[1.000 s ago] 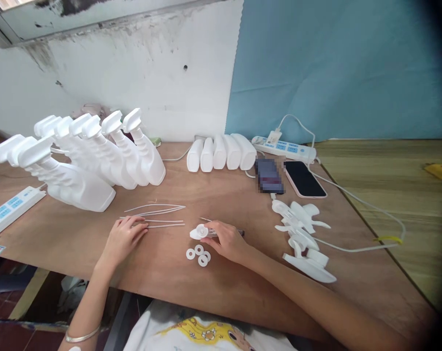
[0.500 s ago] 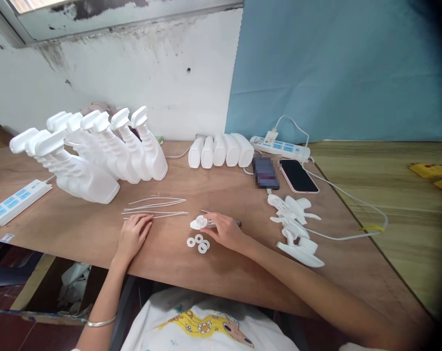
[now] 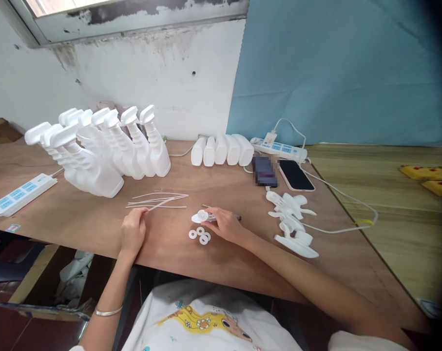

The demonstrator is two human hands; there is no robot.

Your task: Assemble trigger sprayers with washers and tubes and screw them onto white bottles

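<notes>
While the right hand steadies a white spray head low over the counter, the left hand has a thin white tube at its fingertips! The left thumb and fingers are pinched nearly together on the tube's near end, and the rest of it slants away across the loose tubes lying on the counter. Over on the right, the fingers are curled around the spray head with little gap to spare, its round cap facing the left hand; a dark tip pokes out past the knuckles, and what it belongs to is hidden by the grip. So the step in hand, by my reading, is picking out a single tube with the left while the right holds the sprayer part ready. Tube and spray head are well apart, not yet joined. The next move seems to call for a clean lift, drawing that tube free without dragging its neighbours, and a firm right hand, since the small white rings sit just below the spray head and could be knocked. More spray heads lie in a cluster off to the right!
</notes>
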